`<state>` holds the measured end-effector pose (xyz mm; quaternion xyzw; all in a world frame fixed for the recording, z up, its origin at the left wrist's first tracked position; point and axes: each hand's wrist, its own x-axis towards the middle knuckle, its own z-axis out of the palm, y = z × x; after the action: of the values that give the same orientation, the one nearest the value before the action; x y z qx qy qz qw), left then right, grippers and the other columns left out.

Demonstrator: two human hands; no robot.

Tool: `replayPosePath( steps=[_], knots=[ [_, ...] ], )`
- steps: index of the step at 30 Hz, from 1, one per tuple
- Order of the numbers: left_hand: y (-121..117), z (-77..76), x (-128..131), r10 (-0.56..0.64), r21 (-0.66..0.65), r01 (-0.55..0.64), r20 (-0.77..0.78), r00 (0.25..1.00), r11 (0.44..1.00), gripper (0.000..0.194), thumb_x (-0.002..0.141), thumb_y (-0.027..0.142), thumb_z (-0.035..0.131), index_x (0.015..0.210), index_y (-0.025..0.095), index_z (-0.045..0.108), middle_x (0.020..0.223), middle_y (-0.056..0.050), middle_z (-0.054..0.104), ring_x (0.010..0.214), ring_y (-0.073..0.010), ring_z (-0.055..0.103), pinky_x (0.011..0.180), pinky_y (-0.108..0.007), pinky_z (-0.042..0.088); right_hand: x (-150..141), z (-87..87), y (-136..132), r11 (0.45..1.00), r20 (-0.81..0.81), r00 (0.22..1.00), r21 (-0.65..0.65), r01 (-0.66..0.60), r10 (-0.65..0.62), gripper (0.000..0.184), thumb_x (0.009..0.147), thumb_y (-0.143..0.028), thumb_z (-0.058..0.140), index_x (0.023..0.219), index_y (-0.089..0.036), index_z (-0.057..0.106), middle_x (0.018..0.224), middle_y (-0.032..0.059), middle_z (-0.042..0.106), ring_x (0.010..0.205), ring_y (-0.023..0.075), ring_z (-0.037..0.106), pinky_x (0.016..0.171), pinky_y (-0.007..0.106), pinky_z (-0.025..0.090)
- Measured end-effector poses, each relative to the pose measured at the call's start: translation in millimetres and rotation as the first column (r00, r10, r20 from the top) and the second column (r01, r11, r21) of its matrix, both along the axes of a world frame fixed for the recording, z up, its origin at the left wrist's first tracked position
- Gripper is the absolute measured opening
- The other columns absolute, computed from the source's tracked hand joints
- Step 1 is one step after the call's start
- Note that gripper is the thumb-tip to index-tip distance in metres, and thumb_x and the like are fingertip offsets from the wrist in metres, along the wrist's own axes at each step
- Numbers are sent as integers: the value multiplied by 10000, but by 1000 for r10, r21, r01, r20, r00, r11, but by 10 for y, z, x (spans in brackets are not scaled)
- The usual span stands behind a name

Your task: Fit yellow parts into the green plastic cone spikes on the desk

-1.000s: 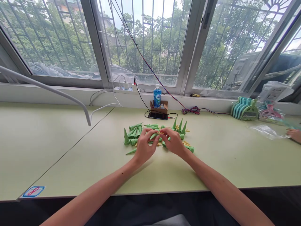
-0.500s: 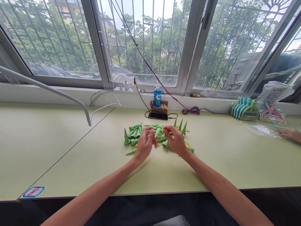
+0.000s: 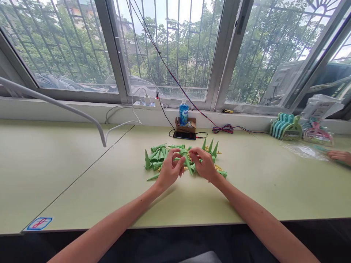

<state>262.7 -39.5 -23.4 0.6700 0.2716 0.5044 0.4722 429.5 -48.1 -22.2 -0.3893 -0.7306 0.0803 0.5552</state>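
A green plant watering spike (image 3: 187, 163) is held between the thumb and fingers of my left hand (image 3: 172, 166), its cap up and its point down toward me. Close beside the cap, my right hand (image 3: 202, 162) is pinched on a small yellow valve, mostly covered by the fingertips. Under and around both hands lies a pile of similar green spikes (image 3: 155, 155) with thin yellow valves (image 3: 218, 168) among them. Several spikes (image 3: 210, 146) stand point up behind my right hand, and another upright spike (image 3: 147, 160) is at the pile's left edge.
Behind the pile, a phone (image 3: 184, 135) lies before a small cardboard box (image 3: 191, 128) and a blue bottle (image 3: 183, 113). Coiled cable (image 3: 223, 128) and green hangers (image 3: 287, 128) are farther right. Another person's hand (image 3: 338, 155) rests near a clear plastic bag (image 3: 304, 149).
The spike in my left hand has turned, its point swinging from lower left to lower right. My right hand stays close to its cap. The other person's hand has shifted slightly right.
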Motion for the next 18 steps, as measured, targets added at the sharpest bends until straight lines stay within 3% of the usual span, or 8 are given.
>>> replayPosePath(
  steps=[6,13,18],
  knots=[
    [-27,4,-19,103,118,-87,-133,986,989,238,915,383,553,1066,226,457,924,7,530,451,-30,511,398,-182,405,-3,-11,7,999,7,1000,-28,-16,17,143,968,-266,462,922,-204,582,785,17,592,640,129,546,610,243,474],
    [-9,-21,-22,182,231,-138,-179,967,963,169,926,312,536,1054,209,494,851,-4,565,479,-48,503,459,-195,443,-22,12,-8,999,3,999,-39,-34,34,155,969,-277,462,899,-201,577,744,13,588,630,131,540,590,238,465],
    [-19,-11,-14,195,234,-151,-179,964,960,217,926,321,537,1113,228,477,935,-20,540,482,-42,515,426,-188,445,-33,22,-19,999,11,1000,-29,-20,21,150,971,-269,461,907,-203,580,753,16,595,625,131,545,592,241,471]
  ],
)
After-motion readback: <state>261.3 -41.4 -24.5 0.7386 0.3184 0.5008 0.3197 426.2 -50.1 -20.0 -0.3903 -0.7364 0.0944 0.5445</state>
